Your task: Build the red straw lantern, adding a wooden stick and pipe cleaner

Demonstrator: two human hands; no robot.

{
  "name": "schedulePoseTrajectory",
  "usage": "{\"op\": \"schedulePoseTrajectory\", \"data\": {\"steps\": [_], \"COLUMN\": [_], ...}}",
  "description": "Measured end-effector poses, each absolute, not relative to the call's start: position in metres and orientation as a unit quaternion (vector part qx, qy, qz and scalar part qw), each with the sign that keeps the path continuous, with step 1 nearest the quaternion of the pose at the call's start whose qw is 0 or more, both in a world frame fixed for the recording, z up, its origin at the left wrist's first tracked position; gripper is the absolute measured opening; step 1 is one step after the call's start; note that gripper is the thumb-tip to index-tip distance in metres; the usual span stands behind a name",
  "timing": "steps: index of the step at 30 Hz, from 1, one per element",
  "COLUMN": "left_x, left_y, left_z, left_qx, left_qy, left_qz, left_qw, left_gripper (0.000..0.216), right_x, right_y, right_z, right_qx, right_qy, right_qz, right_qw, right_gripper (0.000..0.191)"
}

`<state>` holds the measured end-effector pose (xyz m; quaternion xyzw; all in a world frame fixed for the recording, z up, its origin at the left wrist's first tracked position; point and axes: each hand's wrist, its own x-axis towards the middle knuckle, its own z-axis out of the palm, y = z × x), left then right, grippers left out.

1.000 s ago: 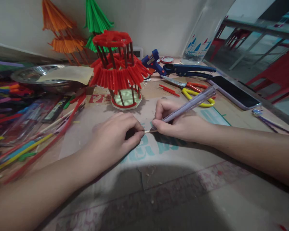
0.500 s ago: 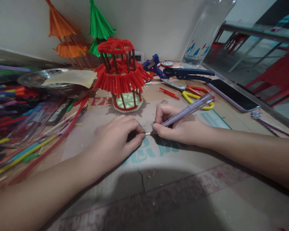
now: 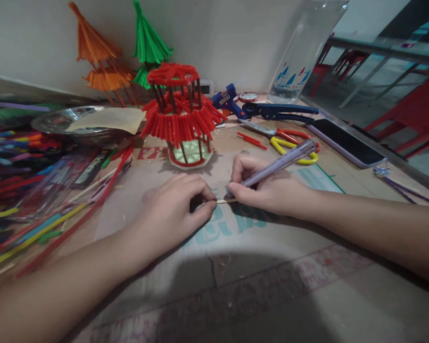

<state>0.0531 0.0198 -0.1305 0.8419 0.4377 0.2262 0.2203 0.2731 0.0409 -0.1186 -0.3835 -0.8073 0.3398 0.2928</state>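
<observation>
Between thumb and forefinger, my left hand (image 3: 180, 205) pinches the end of a thin wooden stick (image 3: 222, 201) lying low over the cardboard. My right hand (image 3: 262, 188) grips a purple pen (image 3: 279, 163) in a writing hold. The pen's dark tip is close beside the stick; whether they touch I cannot tell. Part of the stick's right end is darker and runs under the right hand. Just beyond both hands stands a red pipe-cleaner pavilion (image 3: 182, 114) with brown posts on a pale base.
Scissors (image 3: 279, 136), blue pliers (image 3: 279, 110), a blue glue gun (image 3: 229, 101), a phone (image 3: 346, 142) and a clear bottle (image 3: 300, 57) line the back right. Loose pipe cleaners (image 3: 17, 176) and a metal dish (image 3: 57, 121) lie left. Orange (image 3: 100, 47) and green towers (image 3: 150, 40) stand against the wall.
The pen tip has shifted slightly up off the stick's line, and more of the stick's darker end shows. My left hand keeps its pinch. The camera view has shifted a little.
</observation>
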Motion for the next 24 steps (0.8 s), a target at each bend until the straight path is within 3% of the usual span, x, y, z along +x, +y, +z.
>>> {"op": "schedulePoseTrajectory", "data": {"steps": [14, 24], "left_x": [0.054, 0.052], "left_y": [0.015, 0.009], "left_z": [-0.130, -0.132], "left_qx": [0.844, 0.878], "left_qy": [0.426, 0.373], "left_qz": [0.237, 0.250], "left_qw": [0.223, 0.165], "left_gripper": [0.009, 0.009], "right_x": [0.274, 0.278], "right_y": [0.038, 0.028], "right_z": [-0.120, -0.121], "right_qx": [-0.360, -0.292], "right_qy": [-0.803, -0.796], "right_qz": [0.365, 0.406], "right_qw": [0.304, 0.340], "right_gripper": [0.019, 0.011]}}
